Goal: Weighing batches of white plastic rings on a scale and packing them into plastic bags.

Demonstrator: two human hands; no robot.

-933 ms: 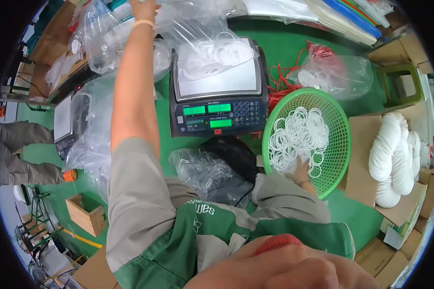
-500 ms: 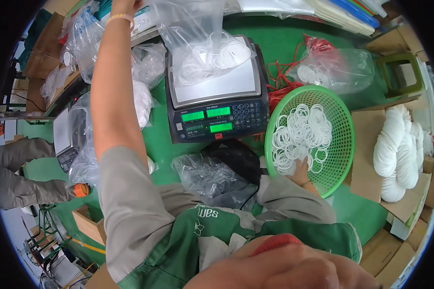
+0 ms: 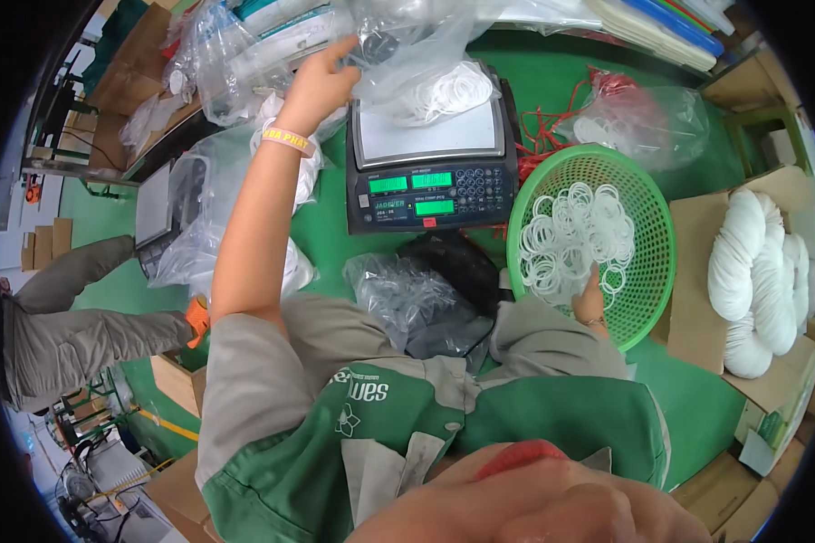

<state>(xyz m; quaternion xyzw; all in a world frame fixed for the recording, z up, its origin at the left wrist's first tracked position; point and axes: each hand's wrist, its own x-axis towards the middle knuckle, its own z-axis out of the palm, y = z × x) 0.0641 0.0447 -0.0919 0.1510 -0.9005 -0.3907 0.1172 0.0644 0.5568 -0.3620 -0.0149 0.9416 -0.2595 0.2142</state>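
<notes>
At the upper left, my left hand reaches to the side of a clear plastic bag. Its thumb and index finger are apart, the fingertips against or just beside the plastic. White rings lie in the bag's lower part, which rests on the pan of a digital scale with lit green displays. My right hand is inside a green mesh basket, closed on some of the loose white rings. Rings hide most of its fingers.
Grey and black plastic bags lie before me. Behind the basket sits a clear bag with red netting. White ring bundles stand at right by cardboard. Left are plastic bags and another person's legs.
My left hand has come down from the top edge to the side of the clear bag. The view has shifted slightly. My right hand remains among the rings.
</notes>
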